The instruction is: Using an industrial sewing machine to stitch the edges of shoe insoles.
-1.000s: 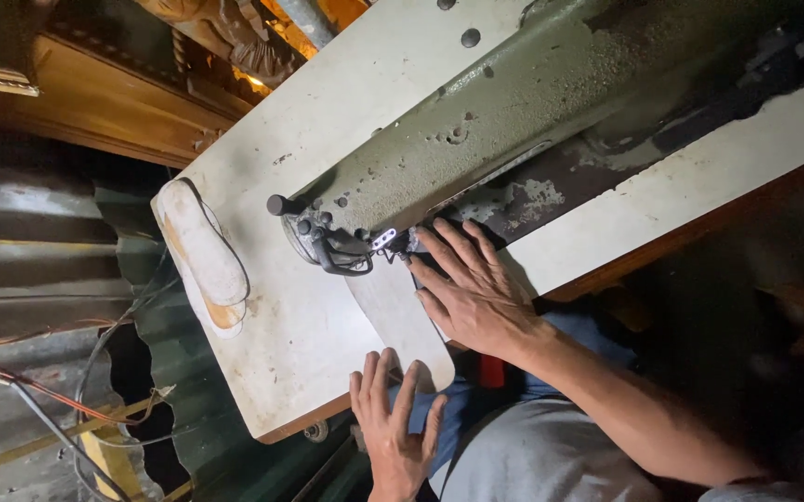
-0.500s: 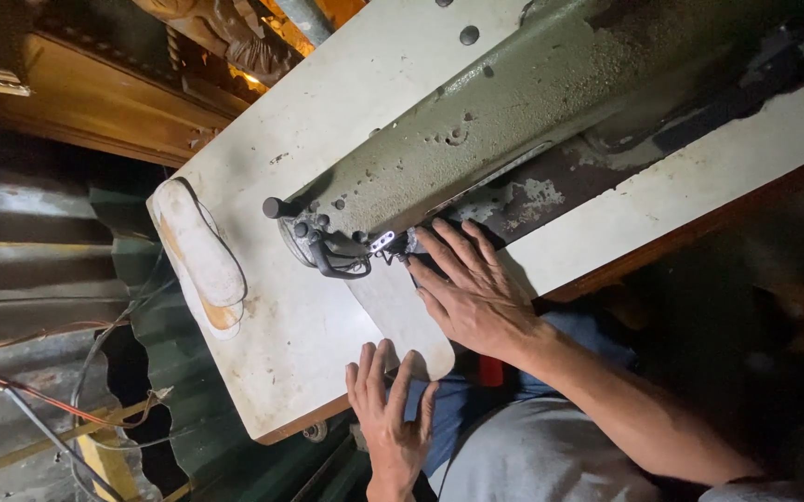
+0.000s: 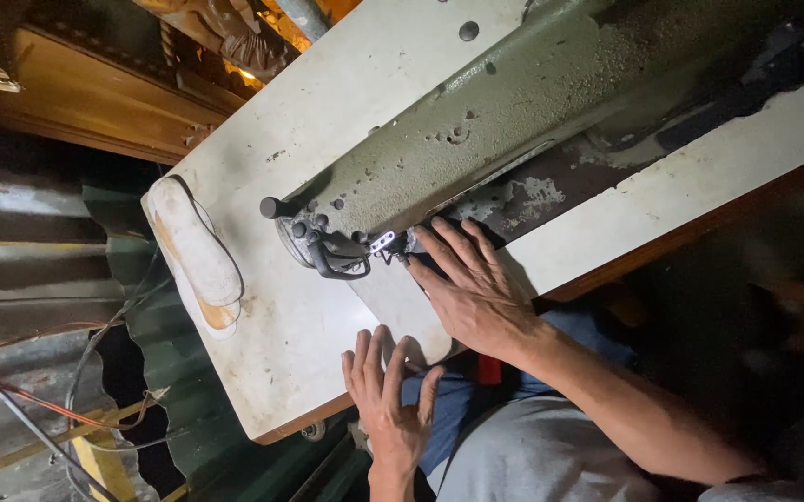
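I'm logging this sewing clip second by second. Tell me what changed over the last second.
Very little. The left hand slid slightly up the pale piece toward the needle end of the sewing machine, fingers flat. The right hand stayed pressed flat beside the presser foot. Nothing was grasped or released. The stacked insoles stayed put on the table.

The counter (image 3: 328, 121) is showing off-white with dark stains. The sewing machine (image 3: 514, 102) is appearing dull olive green, speckled with pale dust. The shoe soles (image 3: 196, 256) are showing cream with tan patches. The fabric piece (image 3: 402, 302) is appearing pale grey.
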